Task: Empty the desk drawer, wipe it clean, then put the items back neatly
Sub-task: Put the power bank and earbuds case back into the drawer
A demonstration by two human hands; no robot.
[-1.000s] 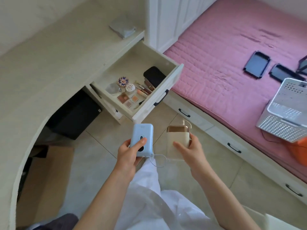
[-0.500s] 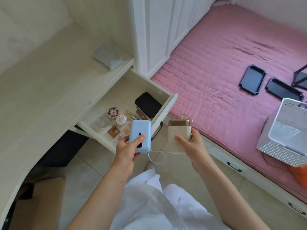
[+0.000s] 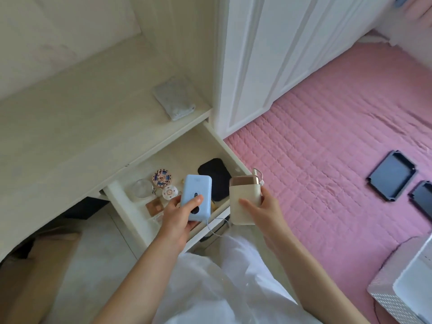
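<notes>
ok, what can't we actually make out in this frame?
Head view only:
- Drawer: its front half is hidden behind the blue power bank in the left hand and the beige power bank in the right hand.
- Small items near the clear jar: too small and blurred to identify.
- White basket: cut off by the right edge.

Def a bedroom in someone's home imo. Pink quilted bed (image 3: pixel 327 141) on the right w/ black trays (image 3: pixel 391 175) lying on it, white wardrobe doors (image 3: pixel 268 54) at its head, built-in cream desk (image 3: pixel 70 132) w/ an open drawer (image 3: pixel 131 206) of small cosmetics & trinkets. White laundry-type basket (image 3: pixel 402 291) at the bed's near edge, tiled floor (image 3: pixel 98 258).
</notes>
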